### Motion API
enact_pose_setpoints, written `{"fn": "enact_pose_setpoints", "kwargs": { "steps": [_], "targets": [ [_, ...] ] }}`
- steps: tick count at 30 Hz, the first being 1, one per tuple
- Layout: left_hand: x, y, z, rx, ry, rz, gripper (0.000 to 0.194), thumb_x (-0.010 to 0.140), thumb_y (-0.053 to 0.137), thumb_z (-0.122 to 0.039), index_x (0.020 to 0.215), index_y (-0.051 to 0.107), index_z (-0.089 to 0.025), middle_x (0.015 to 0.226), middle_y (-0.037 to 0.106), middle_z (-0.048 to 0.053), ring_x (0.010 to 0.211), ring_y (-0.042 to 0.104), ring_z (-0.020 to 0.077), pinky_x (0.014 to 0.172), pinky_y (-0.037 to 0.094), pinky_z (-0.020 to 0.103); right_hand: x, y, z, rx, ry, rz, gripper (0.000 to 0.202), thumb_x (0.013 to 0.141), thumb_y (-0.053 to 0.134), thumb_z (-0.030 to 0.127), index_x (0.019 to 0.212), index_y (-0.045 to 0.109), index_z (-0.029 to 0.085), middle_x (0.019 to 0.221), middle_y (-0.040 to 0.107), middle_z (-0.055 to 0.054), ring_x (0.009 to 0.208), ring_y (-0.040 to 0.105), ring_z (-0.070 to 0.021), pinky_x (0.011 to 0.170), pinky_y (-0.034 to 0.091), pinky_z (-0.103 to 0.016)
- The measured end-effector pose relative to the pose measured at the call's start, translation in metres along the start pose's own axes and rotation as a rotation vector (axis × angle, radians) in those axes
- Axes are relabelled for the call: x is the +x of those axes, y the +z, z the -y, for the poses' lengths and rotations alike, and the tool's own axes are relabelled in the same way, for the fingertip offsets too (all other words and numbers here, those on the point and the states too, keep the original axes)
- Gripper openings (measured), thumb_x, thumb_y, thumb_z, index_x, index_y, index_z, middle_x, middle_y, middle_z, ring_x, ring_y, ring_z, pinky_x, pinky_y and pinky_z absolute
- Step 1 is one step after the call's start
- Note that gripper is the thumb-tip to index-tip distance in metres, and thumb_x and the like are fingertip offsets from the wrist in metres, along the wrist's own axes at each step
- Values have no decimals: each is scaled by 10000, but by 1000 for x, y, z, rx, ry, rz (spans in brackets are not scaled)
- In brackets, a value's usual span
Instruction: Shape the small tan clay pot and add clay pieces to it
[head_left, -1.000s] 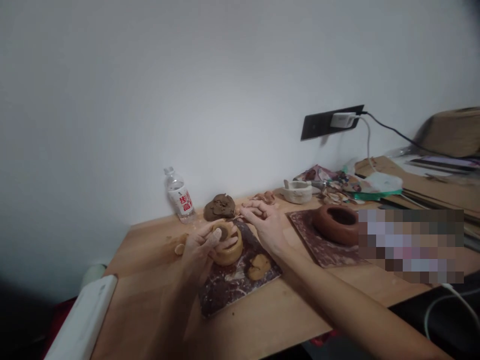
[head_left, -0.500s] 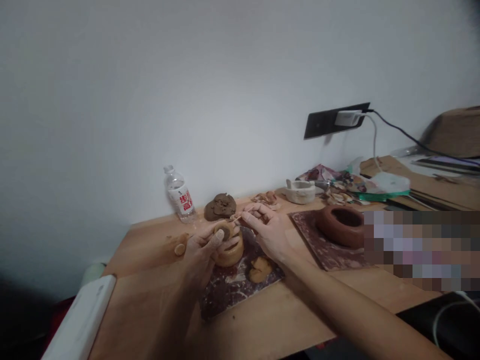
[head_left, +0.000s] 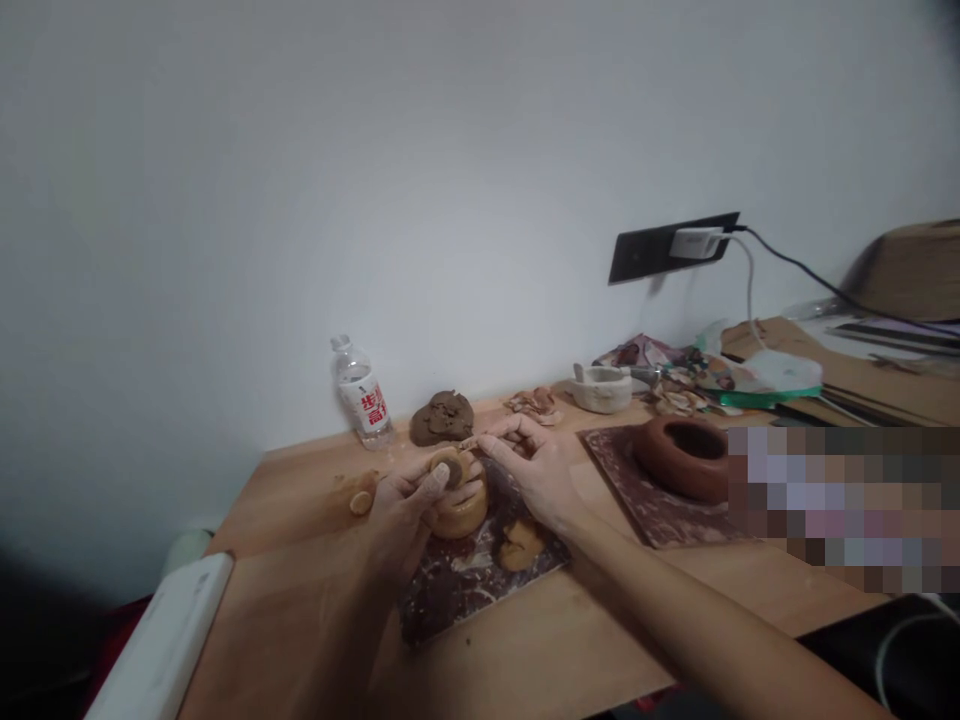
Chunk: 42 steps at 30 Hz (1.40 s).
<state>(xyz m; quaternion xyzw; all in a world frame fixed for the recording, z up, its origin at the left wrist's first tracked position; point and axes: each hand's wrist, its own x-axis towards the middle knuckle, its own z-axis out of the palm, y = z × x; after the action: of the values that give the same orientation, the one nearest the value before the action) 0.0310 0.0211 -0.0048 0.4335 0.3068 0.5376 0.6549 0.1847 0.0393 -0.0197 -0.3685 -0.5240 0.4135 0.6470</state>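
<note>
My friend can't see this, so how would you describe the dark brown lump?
At the back of the table, by the wall, find the clear bottle. Just right of it, beyond the left hand, sits the lump. It is dark brown, chunky and rough on top, unlike the pale pot and thin tan scraps farther right.

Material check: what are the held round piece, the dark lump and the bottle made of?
Round piece: probably clay, dull tan with a darker centre; too small to be sure.
Dark lump: looks like raw clay, dull brown, its surface rough and creased.
Bottle: most likely smooth, clear plastic, since it looks see-through; its printed label could be paper or film.
</note>
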Motion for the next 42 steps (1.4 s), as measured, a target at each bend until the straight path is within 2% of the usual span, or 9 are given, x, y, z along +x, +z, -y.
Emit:
{"fn": "enact_pose_setpoints", "kwargs": {
  "steps": [12, 21, 26, 35, 42],
  "targets": [
    [0, -1, 0, 12, -14, 28, 320, 638, 825, -315, 882, 769, -116, 911, 763, 117, 904, 709, 279, 913, 542, 417, 2, 0, -6, 23, -7, 7, 205, 724, 702, 376, 706, 613, 192, 644, 625, 20, 572, 550, -117, 552, 447, -240],
    [-2, -3, 2, -30, -18, 48, 249, 650, 819, -281, 845, 776, -133, 881, 768, 92, 863, 716, 252, 890, 557, 388, 2, -1, -2, -30, 14, -1, 218, 704, 721, 376, 681, 616, 186, 660, 632, 7, 604, 560, -129, 568, 446, -244],
    [0, -7, 3, -37, -62, 75, 229, 666, 809, -265, 857, 774, -143, 894, 763, 88, 862, 713, 253, 839, 581, 390, 4, -1, -7, 55, 40, 28, 201, 722, 715, 360, 714, 613, 188, 681, 630, 18, 618, 563, -115, 590, 445, -230],
    [-1, -7, 3, 15, -59, 112, 250, 728, 756, -267, 947, 766, -144, 1011, 740, 101, 1002, 665, 267, 946, 522, 401, 4, 0, 1, 139, 131, 54, 241, 702, 733, 380, 673, 607, 177, 642, 599, 29, 595, 535, -100, 584, 442, -220],
    [1, -6, 1, -20, -56, 71, 224, 668, 802, -252, 865, 785, -147, 931, 760, 103, 921, 697, 266, 919, 531, 391, 3, 1, 4, 159, 150, 79, 262, 688, 744, 400, 662, 605, 180, 643, 627, 15, 600, 558, -114, 584, 456, -233]
  ]
}}
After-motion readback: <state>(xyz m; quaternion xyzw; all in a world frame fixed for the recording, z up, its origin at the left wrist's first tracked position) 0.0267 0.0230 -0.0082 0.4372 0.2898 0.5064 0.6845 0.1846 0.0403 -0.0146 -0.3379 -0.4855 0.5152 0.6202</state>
